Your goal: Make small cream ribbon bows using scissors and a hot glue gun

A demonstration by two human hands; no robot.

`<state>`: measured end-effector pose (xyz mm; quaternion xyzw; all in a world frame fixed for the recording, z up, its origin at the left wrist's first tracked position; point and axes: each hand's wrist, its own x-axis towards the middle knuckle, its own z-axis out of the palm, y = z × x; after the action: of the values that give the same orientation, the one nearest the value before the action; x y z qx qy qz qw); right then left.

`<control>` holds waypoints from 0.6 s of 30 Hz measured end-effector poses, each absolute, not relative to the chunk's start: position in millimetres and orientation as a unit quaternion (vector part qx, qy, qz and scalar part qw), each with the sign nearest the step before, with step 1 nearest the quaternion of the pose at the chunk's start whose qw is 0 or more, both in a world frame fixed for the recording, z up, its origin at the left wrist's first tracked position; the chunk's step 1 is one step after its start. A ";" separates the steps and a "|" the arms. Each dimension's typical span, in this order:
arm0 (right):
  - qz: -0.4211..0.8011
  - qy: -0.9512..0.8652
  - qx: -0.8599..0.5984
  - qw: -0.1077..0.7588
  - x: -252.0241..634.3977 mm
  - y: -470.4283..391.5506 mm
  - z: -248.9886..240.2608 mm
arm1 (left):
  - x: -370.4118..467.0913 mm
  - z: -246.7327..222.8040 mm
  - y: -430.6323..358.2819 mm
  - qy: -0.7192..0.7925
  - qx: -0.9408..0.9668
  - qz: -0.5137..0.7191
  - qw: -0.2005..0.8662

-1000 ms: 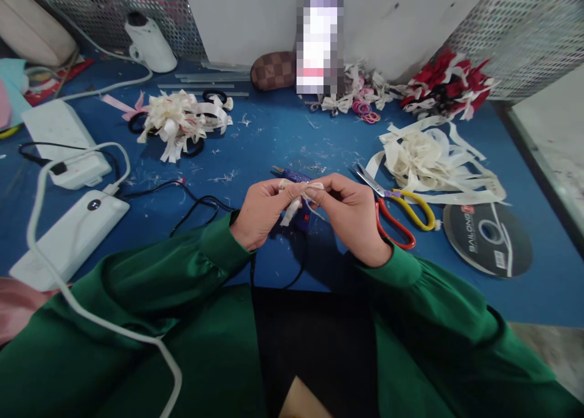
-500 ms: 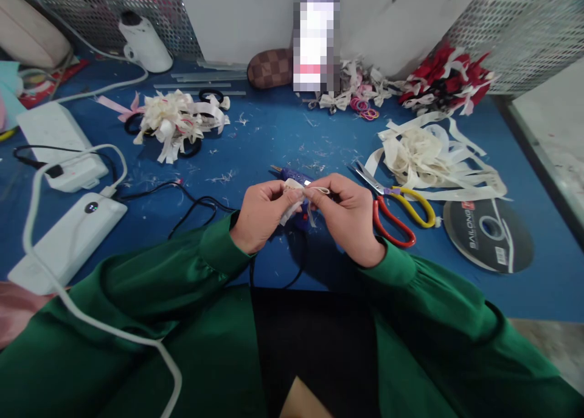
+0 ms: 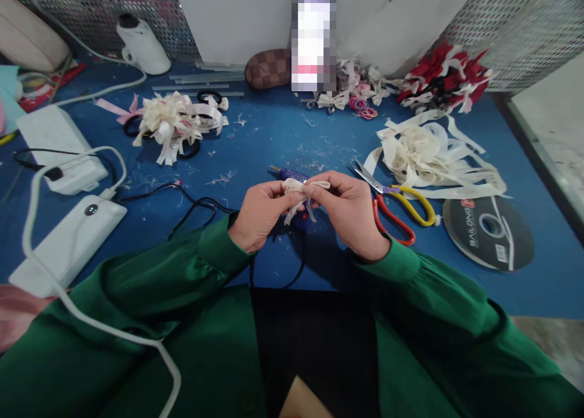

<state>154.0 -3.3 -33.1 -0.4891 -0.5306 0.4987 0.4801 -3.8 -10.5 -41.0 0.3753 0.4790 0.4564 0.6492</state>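
Between my two hands is a small cream ribbon bow (image 3: pixel 294 185), its loops spread sideways and its tails hanging down. My left hand (image 3: pixel 261 211) pinches the bow's left side between thumb and fingers. On the other side, my right hand (image 3: pixel 352 212) is closed with thumb and forefinger at the knot and right loop. Behind and beneath the bow lies a blue glue gun (image 3: pixel 292 173), partly hidden by the hands, its nozzle pointing left. Scissors (image 3: pixel 387 190) with one red and one yellow handle rest open just right of my right hand.
Loose cream ribbon (image 3: pixel 415 153) lies heaped at the right, above a black ribbon spool (image 3: pixel 474 238). A pile of finished bows (image 3: pixel 171 123) sits at the left. White power banks (image 3: pixel 68 241) and cables are at the far left. A phone (image 3: pixel 312 41) stands at the back.
The bow's right loop shows more fully now, spread out to the right. My right fingers have shifted slightly at the knot; the left hand stays nearly in place.
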 end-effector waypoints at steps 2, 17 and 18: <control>0.499 -0.522 -0.484 0.495 154.1 -3.3 -34.8 | -3.1 -40.4 -11.3 0.465 0.374 0.448 0.665; 0.561 -0.474 -0.451 0.506 151.3 -4.3 -35.4 | -3.4 -39.7 -12.4 0.427 0.445 0.382 0.688; 0.570 -0.467 -0.449 0.505 150.9 -4.9 -35.5 | -3.5 -38.7 -12.7 0.421 0.467 0.371 0.684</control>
<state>150.9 -4.9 -35.5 -0.4490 -0.4674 0.5702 0.5049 -3.5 -12.7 -38.7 0.4673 0.4206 0.3706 0.6837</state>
